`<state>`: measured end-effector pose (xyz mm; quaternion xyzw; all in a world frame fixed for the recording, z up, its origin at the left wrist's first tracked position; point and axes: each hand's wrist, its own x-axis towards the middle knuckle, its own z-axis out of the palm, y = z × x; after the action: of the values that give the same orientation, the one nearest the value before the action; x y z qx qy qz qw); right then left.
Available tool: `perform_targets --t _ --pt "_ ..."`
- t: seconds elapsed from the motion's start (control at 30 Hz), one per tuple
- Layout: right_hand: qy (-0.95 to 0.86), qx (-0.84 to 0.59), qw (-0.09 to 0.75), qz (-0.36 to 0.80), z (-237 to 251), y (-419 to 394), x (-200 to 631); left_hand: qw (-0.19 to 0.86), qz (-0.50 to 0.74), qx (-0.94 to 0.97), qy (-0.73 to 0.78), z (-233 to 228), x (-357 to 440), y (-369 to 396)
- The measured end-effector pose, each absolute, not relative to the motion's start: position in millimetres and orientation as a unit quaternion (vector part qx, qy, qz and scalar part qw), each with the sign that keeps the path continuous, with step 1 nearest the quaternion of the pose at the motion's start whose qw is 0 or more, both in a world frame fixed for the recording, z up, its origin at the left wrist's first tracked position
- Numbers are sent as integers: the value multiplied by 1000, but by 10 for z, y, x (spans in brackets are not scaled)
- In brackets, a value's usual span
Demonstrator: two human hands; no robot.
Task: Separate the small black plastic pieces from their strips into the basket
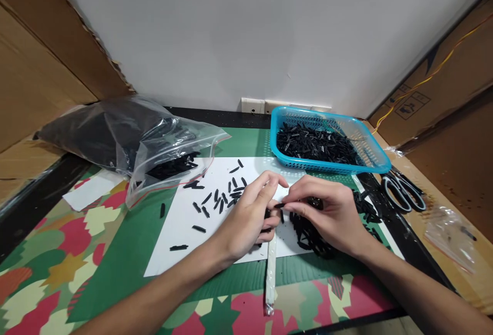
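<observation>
Slippage looks likeliest: left hand (250, 217) and right hand (327, 211), close together, pinch one small black piece (280, 205) above a narrow clear sleeve (271, 268), and it could drop among the loose pieces (215, 199).

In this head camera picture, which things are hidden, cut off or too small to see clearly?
- Head view: the small black piece between the left hand and right hand is too small to identify; fingers cover its ends.
- The dark pile is partly hidden under the right hand.
- The plastic bag contents are blurred by glare.
- The clear strip has its top hidden by the left hand.
</observation>
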<state>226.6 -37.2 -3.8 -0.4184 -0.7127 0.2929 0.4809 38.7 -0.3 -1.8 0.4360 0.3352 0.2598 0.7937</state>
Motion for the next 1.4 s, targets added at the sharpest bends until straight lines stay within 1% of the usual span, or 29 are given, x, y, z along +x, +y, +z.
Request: perform_targets --t 0.13,0.27,0.47,0.8,1.2,1.4 --pt "-639 -446 542 316 -43 -340 2309 794 251 466 300 3 365 7" --pt "-610 -440 560 347 -64 -323 2312 798 257 467 281 39 362 -11" --pt "-589 -448 555 379 -111 -344 2253 787 283 471 281 17 342 -7" --pt "-615 -454 549 338 -97 -353 2267 775 304 473 287 58 364 7" --pt "-620 -462 539 335 -59 -367 2286 776 309 469 286 28 370 -4" --pt "-643 -461 524 315 -37 -368 2276 770 313 474 290 54 379 -9"
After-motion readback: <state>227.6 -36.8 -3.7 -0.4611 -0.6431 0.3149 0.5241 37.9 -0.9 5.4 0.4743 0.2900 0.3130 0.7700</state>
